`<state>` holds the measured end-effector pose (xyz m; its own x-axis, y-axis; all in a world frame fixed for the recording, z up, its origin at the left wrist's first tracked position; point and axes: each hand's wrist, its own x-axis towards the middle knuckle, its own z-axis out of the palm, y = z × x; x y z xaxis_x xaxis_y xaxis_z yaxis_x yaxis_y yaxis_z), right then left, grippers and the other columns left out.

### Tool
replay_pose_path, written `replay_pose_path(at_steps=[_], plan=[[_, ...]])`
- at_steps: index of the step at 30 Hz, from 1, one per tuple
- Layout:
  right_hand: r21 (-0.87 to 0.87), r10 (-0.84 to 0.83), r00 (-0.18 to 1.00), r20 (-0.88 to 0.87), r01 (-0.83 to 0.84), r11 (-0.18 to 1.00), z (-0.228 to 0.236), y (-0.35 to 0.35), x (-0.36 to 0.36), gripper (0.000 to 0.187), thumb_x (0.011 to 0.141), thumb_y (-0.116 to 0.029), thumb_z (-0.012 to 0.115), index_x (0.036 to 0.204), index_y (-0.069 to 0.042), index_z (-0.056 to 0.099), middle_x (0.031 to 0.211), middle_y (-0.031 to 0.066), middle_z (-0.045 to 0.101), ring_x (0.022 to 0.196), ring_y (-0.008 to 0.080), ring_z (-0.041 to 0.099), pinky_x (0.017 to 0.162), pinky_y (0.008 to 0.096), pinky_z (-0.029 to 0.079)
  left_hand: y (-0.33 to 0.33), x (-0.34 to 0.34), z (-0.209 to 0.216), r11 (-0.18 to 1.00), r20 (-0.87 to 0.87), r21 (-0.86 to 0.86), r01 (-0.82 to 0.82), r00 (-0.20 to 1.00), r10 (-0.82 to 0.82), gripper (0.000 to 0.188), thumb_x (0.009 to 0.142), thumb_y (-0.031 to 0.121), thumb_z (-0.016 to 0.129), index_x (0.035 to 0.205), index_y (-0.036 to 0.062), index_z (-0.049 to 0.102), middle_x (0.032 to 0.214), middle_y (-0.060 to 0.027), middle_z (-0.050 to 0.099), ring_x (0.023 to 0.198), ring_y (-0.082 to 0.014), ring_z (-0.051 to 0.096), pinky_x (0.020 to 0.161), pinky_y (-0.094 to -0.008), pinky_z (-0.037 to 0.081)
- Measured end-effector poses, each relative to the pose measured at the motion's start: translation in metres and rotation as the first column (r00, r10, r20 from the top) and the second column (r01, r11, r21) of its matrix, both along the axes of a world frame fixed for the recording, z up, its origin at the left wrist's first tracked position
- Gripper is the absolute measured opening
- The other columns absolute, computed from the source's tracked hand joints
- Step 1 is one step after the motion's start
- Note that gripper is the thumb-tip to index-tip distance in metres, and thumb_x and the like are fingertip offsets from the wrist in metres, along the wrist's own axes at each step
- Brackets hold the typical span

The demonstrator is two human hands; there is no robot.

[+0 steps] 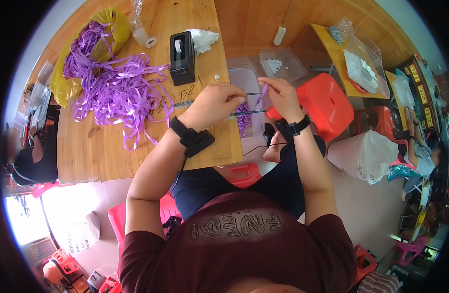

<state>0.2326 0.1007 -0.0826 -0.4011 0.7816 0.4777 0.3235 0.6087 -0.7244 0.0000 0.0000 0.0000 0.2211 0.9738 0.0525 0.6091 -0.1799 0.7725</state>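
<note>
My right hand (281, 97) pinches a narrow purple ribbon (263, 94), which hangs down from between thumb and forefinger. Beside it, over the table's right edge, my left hand (218, 101) has its fingers curled together; what they hold, if anything, is hidden. Two thin dark rods (253, 112) stick out sideways past the table edge between my hands. Under them sits a clear plastic bin (256, 128) with short purple ribbon pieces (243, 119) inside. A big tangled heap of purple ribbon (119, 85) lies on the table, left of my left hand.
A yellow plastic bag (63, 80) spills ribbon onto the wooden table (102, 163). Behind my left hand stands a black tape dispenser (182, 58), with crumpled white material (204, 40) beside it. To the right are a red stool (327, 102) and a white sack (363, 156). Other people sit at both sides.
</note>
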Motion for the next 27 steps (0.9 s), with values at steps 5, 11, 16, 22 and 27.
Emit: replay_pose_path(at_steps=[5,11,16,22,27], plan=[[-0.196,0.024,0.975,0.219,0.019,0.980,0.036,-0.005,0.013,0.027,0.087,-0.002,0.058,0.109,-0.007,0.072,0.091,0.0123,0.072,0.080,0.0238,0.068,0.072,0.0303,0.052,0.002,0.005,-0.005,0.997,0.073,0.074,0.011,0.997,-0.017,0.022,0.092,0.017,0.065,0.109,0.0044,0.072,0.095,-0.0129,0.072,0.082,-0.0211,0.067,0.076,-0.0319,0.053],[-0.129,0.210,0.701,0.681,-0.166,0.978,0.095,0.003,0.006,0.020,0.079,-0.012,0.062,0.096,-0.007,0.073,0.085,0.0167,0.071,0.081,0.0317,0.069,0.074,0.0387,0.054,0.002,0.010,-0.005,0.997,0.099,0.070,-0.008,0.995,0.001,0.023,0.091,0.020,0.064,0.106,0.0054,0.073,0.091,-0.0157,0.071,0.080,-0.0264,0.069,0.074,-0.0353,0.054],[-0.313,0.408,0.553,0.727,-0.262,0.913,0.119,0.019,-0.008,0.020,0.077,-0.017,0.065,0.087,-0.001,0.072,0.084,0.0176,0.071,0.082,0.0327,0.068,0.074,0.0402,0.053,0.001,0.008,-0.006,0.997,0.100,0.076,-0.018,0.995,0.011,0.023,0.091,0.021,0.064,0.106,0.0051,0.073,0.090,-0.0158,0.071,0.080,-0.0266,0.069,0.074,-0.0356,0.054],[-0.463,0.532,0.497,0.686,-0.266,0.846,0.117,0.039,-0.034,0.028,0.077,-0.023,0.064,0.096,-0.004,0.074,0.091,0.0150,0.073,0.087,0.0275,0.069,0.076,0.0388,0.052,-0.001,0.006,-0.003,0.996,0.090,0.091,-0.024,0.996,0.016,0.022,0.091,0.019,0.065,0.106,0.0050,0.073,0.091,-0.0146,0.071,0.079,-0.0259,0.068,0.073,-0.0347,0.054],[-0.598,0.614,0.534,0.581,-0.231,0.767,0.096,0.053,-0.053,0.023,0.078,-0.023,0.063,0.087,-0.005,0.074,0.083,0.0081,0.070,0.081,0.0176,0.064,0.071,0.0340,0.050,0.003,0.002,-0.010,0.990,0.051,0.143,-0.006,0.999,-0.001,0.020,0.091,0.015,0.065,0.106,0.0058,0.073,0.095,-0.0126,0.072,0.085,-0.0267,0.068,0.078,-0.0359,0.053]])
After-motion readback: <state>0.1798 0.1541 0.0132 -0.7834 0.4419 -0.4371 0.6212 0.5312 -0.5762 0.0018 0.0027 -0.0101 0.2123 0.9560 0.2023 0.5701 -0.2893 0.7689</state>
